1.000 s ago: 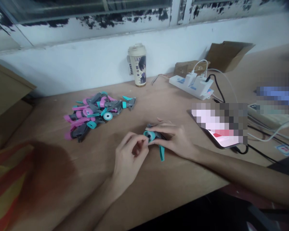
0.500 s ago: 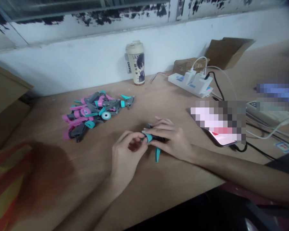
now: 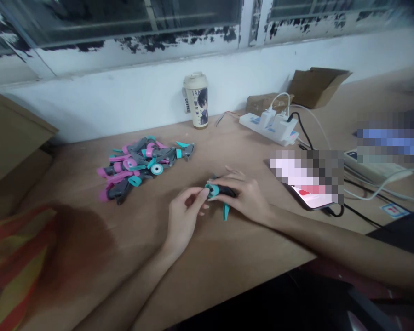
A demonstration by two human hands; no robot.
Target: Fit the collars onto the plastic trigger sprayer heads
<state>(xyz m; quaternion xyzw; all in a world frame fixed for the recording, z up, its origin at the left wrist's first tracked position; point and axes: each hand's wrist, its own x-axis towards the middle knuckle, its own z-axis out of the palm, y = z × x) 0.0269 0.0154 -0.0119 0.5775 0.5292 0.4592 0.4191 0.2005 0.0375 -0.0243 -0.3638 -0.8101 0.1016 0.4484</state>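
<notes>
A grey trigger sprayer head (image 3: 226,189) with a teal collar and a teal trigger lies in my right hand (image 3: 248,195), just above the table. My right fingers wrap its body, and the collar's open end faces left. My left hand (image 3: 184,211) is closed, thumb and index finger pinched together at the collar's rim. Whatever is between those fingertips is too small to make out. Beyond my hands and to the left is a pile of similar sprayer heads (image 3: 138,165), grey with pink or teal parts.
A coffee tumbler (image 3: 197,101) stands by the wall. On the right are a power strip (image 3: 269,128) with chargers, a lit phone (image 3: 307,184), cables and brown cardboard (image 3: 317,87). A red and yellow bag (image 3: 17,262) sits at the left, below a carton (image 3: 14,133).
The camera view has tilted up. My left fingers have drawn back from around the collar to a pinch at its rim, and the collar's opening now shows. The right hand still holds the sprayer head.
</notes>
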